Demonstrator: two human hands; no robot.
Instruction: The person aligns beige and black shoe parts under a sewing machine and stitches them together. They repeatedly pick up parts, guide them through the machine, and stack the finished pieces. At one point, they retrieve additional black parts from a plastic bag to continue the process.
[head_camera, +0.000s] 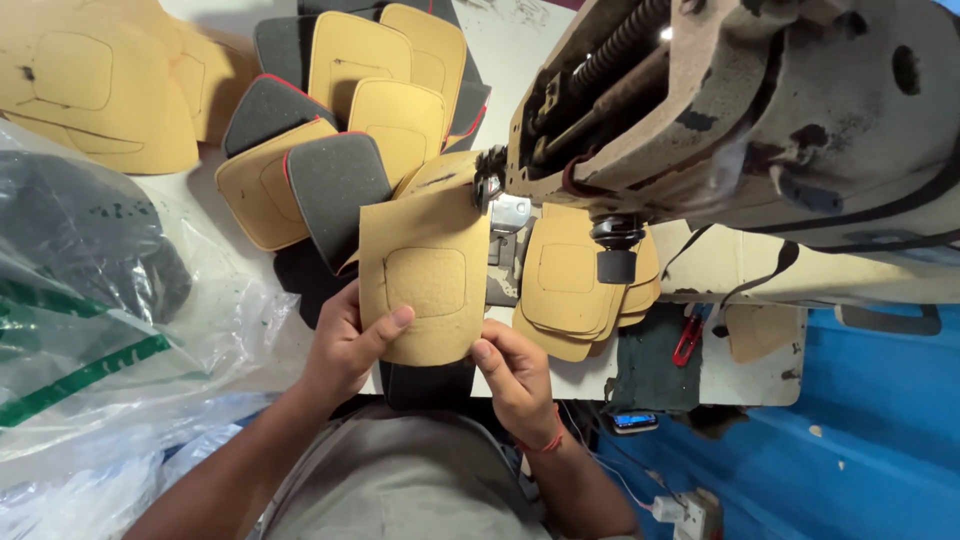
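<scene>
Now both hands pinch the tan panel (425, 275) just before the sewing machine (740, 110); left hand (345, 345) closed on its lower-left edge, right hand (515, 375) on the bottom; best kept flat, corners squared, fingers well back from the needle.

From my remote seat I saw two bare forearms coming up from the bottom of the frame, with no sleeves reaching as far as the wrists. The left hand (345, 345) wore no ring or band that I could make out. The right hand (515, 375) had a thin red thread bracelet (548, 440) tied around its wrist. Between the arms lay a stretch of plain grey cloth garment (400, 480), smooth and unmarked; it was probably a shirt, though the steep downward view left me unsure. Both hands were ungloved, nails short.
</scene>
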